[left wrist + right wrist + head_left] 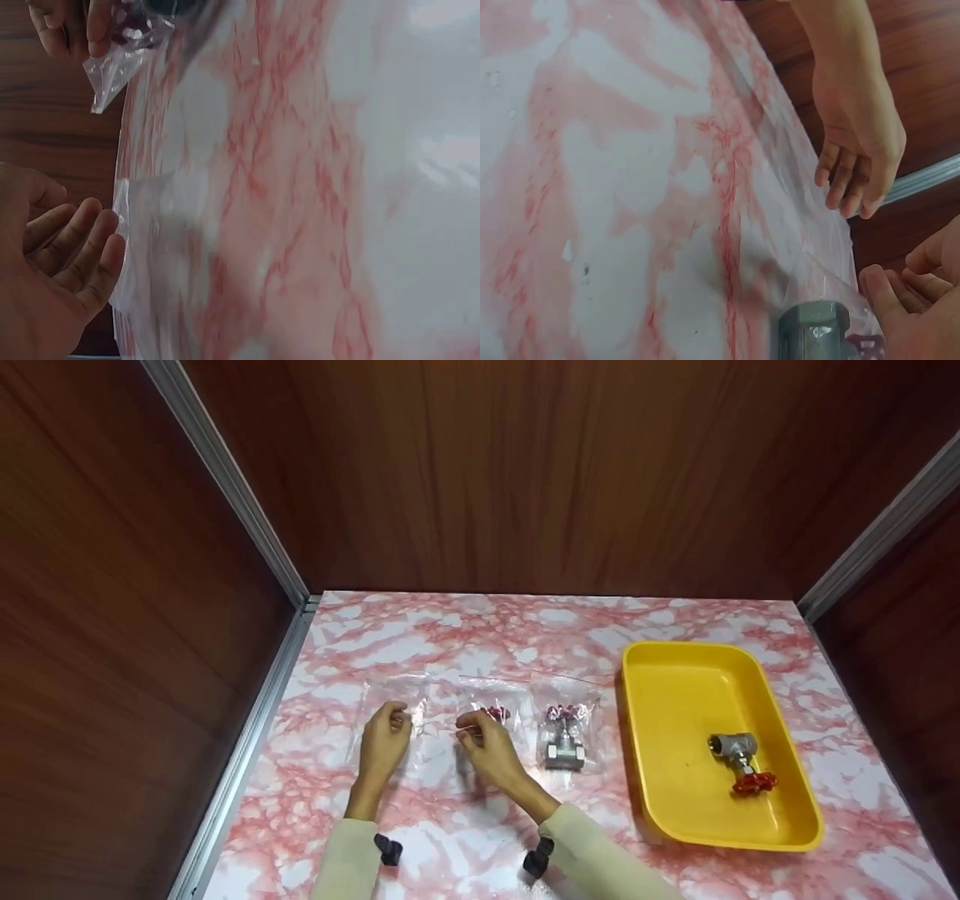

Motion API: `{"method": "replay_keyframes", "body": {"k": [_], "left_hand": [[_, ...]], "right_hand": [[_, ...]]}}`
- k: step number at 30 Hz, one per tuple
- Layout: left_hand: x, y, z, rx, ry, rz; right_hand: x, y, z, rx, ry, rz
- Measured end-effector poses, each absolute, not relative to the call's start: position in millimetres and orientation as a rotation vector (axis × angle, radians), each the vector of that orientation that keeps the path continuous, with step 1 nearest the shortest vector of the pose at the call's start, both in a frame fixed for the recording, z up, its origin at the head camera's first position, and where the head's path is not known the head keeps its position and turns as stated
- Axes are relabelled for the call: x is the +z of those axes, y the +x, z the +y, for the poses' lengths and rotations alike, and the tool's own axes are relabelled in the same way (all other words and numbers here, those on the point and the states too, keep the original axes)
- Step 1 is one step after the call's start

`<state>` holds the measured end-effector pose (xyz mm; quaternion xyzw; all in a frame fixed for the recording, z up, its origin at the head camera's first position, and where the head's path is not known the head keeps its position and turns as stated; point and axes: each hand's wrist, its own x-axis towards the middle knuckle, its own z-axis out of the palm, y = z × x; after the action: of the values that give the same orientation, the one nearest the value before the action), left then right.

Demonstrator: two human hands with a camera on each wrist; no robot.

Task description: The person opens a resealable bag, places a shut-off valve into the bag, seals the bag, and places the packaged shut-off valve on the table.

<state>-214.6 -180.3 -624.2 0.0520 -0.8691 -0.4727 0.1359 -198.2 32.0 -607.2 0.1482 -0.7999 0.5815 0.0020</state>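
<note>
My left hand [386, 742] hovers with loosely bent fingers over a clear plastic bag [405, 687] that lies flat on the table. Its fingers [90, 240] overlap the bag's edge in the left wrist view and hold nothing. Close to its right is my right hand [491, 750], fingers and thumb loosely bent with a gap between them. It hangs over a second clear bag with a valve inside; the valve's red handwheel [496, 712] shows past the fingers, the rest being hidden. In the right wrist view this valve's grey metal body [814, 330] sits beside the thumb.
Right of my hands lies another bagged valve [565, 754] with a red handwheel. Farther right stands a yellow tray [675, 697] holding one unbagged valve [739, 750]. Brown wood-grain panels [525, 480] with metal corner rails enclose the red-and-white marbled table [480, 622].
</note>
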Motion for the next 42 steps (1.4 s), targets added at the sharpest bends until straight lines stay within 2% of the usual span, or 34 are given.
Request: {"method": "replay_keyframes", "body": {"k": [8,22,30,42], "left_hand": [[-631.3,-211.2,-198.5,-1.251,0.200,-2.542],[-637.7,-211.6,-216.4,-1.025,0.358,-2.596],[-637.3,-213.4,-220.9,-1.146,0.486,-2.683],[-639.5,-213.8,-221.2,-1.265,0.525,-2.535]], "right_hand": [[-611.5,-202.5,18.6,1.760,0.544,-2.572],[-613.8,-211.9,-2.6,1.757,0.488,-2.683],[-613.1,-215.5,-7.7,1.660,0.530,-2.811],[-615.1,-217.2,-9.6,1.722,0.462,-2.822]]}}
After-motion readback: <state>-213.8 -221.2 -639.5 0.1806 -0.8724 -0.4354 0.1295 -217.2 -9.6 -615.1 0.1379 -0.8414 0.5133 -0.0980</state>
